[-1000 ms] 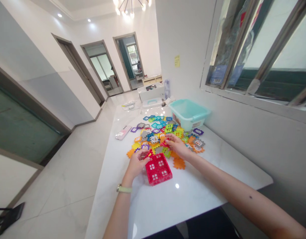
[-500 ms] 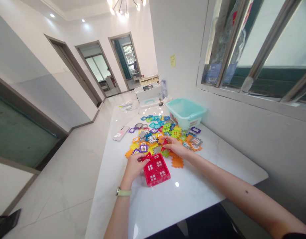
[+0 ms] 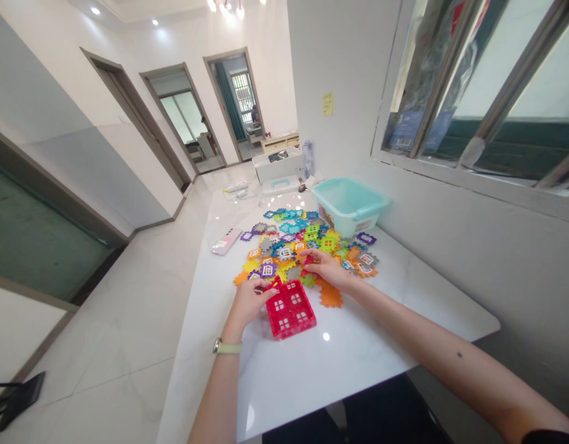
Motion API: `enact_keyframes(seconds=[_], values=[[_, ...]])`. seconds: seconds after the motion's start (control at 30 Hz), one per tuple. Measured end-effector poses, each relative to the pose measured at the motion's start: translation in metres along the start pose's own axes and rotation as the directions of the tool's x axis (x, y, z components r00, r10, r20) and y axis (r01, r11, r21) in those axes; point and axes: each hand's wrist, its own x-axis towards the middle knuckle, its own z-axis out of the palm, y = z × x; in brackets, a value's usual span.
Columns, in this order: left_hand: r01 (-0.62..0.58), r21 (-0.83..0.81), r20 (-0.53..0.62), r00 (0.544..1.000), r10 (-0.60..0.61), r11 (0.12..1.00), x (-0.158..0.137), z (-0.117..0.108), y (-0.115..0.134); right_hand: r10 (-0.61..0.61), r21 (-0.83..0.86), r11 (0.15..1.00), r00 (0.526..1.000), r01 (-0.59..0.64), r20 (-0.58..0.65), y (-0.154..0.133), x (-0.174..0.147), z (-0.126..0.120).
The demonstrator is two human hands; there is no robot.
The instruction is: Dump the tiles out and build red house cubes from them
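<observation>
My left hand (image 3: 251, 302) is closed on the upper left corner of a red box-like structure (image 3: 291, 310), built from plastic building tiles with window cut-outs. The structure rests on the white table. My right hand (image 3: 325, 269) pinches a small red building tile (image 3: 307, 265) above the pile, just beyond the structure's far edge and apart from it. Around and behind both hands spreads a heap of loose coloured building tiles (image 3: 284, 253), in orange, yellow, purple, blue, green and grey. The fingertips of my left hand are partly hidden behind the structure.
A turquoise plastic basin (image 3: 349, 206) stands at the back right against the wall. A pink phone (image 3: 226, 241) lies near the left edge of the table (image 3: 368, 345). Farther back are a white box (image 3: 276, 165) and a clear lidded container (image 3: 279, 185).
The camera view has shifted slightly. Both hands keep their holds, and the red structure and the small red tile stay nearly in place.
</observation>
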Motion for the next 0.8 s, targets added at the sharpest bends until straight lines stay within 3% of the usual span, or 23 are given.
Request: enact_keyframes(seconds=[0.23, 0.4, 0.67, 0.8], values=[[-0.06, 0.106, 0.011, 0.998, 0.059, 0.993, -0.002, -0.003, 0.01, -0.106, -0.192, 0.975, 0.993, 0.112, 0.044, 0.007, 0.001, 0.002], [-0.066, 0.109, 0.026, 0.998, 0.064, 0.992, -0.005, -0.004, 0.018, -0.119, -0.22, 0.966, 0.989, 0.137, 0.092, 0.007, 0.001, -0.004], [-0.041, 0.12, 0.048, 0.998, 0.035, 0.992, -0.013, -0.004, 0.023, 0.087, -0.356, 0.934, 0.953, 0.023, 0.289, -0.007, -0.005, -0.01], [-0.066, 0.101, 0.034, 0.997, 0.062, 0.993, -0.015, -0.002, 0.029, 0.114, -0.377, 0.926, 0.928, 0.029, 0.354, -0.013, -0.008, -0.005]])
